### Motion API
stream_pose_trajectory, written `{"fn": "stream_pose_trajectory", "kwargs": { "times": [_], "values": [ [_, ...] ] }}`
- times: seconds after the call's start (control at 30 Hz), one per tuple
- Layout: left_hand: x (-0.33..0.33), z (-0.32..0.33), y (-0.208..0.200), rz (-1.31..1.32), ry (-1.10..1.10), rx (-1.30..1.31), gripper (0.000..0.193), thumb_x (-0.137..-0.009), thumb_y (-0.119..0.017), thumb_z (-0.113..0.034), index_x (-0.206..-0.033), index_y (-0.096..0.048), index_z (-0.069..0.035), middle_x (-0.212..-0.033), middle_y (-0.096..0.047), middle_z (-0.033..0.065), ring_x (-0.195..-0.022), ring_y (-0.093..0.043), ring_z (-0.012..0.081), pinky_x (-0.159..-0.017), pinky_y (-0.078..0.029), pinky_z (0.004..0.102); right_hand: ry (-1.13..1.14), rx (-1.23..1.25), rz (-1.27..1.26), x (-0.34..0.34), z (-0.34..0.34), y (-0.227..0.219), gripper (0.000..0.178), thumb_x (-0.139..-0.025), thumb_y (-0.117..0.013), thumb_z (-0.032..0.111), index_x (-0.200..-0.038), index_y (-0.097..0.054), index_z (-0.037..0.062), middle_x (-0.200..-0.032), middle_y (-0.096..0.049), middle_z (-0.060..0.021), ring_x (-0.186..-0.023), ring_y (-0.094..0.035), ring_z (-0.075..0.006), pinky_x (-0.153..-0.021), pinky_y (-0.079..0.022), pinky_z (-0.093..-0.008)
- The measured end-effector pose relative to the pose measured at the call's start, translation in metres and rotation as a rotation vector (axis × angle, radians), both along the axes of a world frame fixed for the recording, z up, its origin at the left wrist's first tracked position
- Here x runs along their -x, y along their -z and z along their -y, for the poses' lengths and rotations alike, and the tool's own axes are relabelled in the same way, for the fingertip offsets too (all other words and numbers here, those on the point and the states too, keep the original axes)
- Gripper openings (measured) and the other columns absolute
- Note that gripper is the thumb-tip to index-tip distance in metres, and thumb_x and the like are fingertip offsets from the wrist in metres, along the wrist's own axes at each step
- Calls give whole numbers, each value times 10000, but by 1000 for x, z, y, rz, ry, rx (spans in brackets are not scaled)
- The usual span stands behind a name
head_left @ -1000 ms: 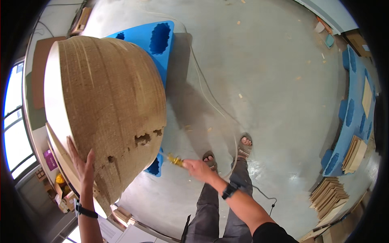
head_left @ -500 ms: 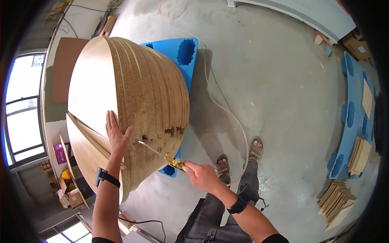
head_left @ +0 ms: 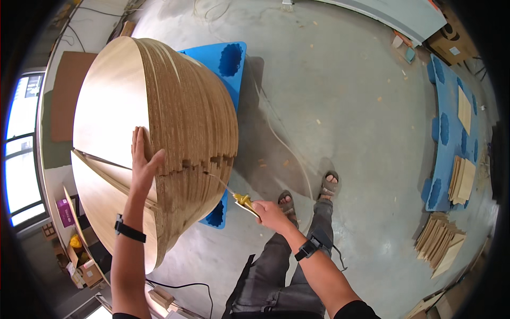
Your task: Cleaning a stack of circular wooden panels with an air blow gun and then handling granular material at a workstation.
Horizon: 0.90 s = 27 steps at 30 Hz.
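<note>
The left hand (head_left: 143,169) lies flat, fingers close together and thumb spread, on a tall stack of thin, pale-brown wooden sheets (head_left: 109,90) filling the nine-o'clock side. The right hand (head_left: 271,216) is wrapped around a brass-coloured metal blow gun with a slim nozzle (head_left: 243,200), aimed toward ten o'clock at the stack's notched edge; whether the tip touches is hard to make out. The fingers hide most of the handle. Beneath the stack, a blue moulded-plastic pallet (head_left: 232,82) is largely covered. Both arms are cut off at six o'clock. A thin pale hose (head_left: 304,171) curves over the smooth grey floor (head_left: 366,149). At three o'clock lies a second blue plastic pallet (head_left: 449,146) bearing wooden boards (head_left: 463,179); at four, a loose pile of wooden pieces (head_left: 438,236); at nine, a bright, dark-framed window (head_left: 24,159).
</note>
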<state>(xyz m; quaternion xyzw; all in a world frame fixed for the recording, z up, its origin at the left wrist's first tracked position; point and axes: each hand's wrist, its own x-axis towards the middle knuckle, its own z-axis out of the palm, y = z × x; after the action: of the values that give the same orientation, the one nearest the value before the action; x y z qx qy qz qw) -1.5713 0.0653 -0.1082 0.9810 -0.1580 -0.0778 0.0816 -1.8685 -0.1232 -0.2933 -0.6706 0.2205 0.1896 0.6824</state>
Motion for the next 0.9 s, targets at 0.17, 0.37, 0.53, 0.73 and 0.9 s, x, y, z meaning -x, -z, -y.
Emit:
{"fn": "stream_pose_trajectory", "kwargs": {
  "times": [0.17, 0.37, 0.53, 0.73, 0.9],
  "values": [
    [65, -69, -36, -207, 136, 181, 1019, -847, -701, -554, -1581, -224, -33, -1662, -157, 178, -1542, -129, 312, -1230, -177, 465, 18, -289, -187, 43, -14, -3, 351, -995, -482, 342, -1029, -661, 41, -782, -675, -181, -647, -664, -319, -653, -504, -427],
    [140, -114, -44, 49, 190, -167, 1087, -655, -799, -202, -1546, -215, 11, -1613, -208, 249, -1517, -141, 413, -1237, -90, 542, 103, -275, -222, 51, -24, -7, 358, -1019, -503, 314, -1057, -633, -17, -673, -574, -61, -608, -629, -147, -604, -472, -324],
    [139, -104, -37, 38, 238, -114, 1064, -684, -770, -160, -1562, -186, -13, -1623, -200, 223, -1526, -115, 396, -1242, -63, 535, 84, -160, -155, 57, -20, -30, 352, -1040, -482, 307, -1040, -621, -16, -665, -561, -44, -599, -565, -113, -594, -455, -305],
    [130, -98, -41, 68, 156, -77, 1034, -683, -783, -161, -1554, -244, -22, -1626, -210, 219, -1534, -130, 365, -1238, -79, 532, 120, -168, -138, 71, -28, -38, 366, -1028, -493, 313, -1179, -646, 17, -726, -625, -78, -609, -646, -152, -592, -493, -315],
    [111, -93, -34, 108, 82, -17, 1060, -669, -790, -146, -1564, -235, -29, -1636, -195, 210, -1536, -141, 342, -1236, -70, 527, 172, -206, -134, 84, -24, -38, 356, -1037, -504, 293, -1146, -638, -18, -701, -606, -45, -601, -599, -120, -573, -474, -296]
  ]
}}
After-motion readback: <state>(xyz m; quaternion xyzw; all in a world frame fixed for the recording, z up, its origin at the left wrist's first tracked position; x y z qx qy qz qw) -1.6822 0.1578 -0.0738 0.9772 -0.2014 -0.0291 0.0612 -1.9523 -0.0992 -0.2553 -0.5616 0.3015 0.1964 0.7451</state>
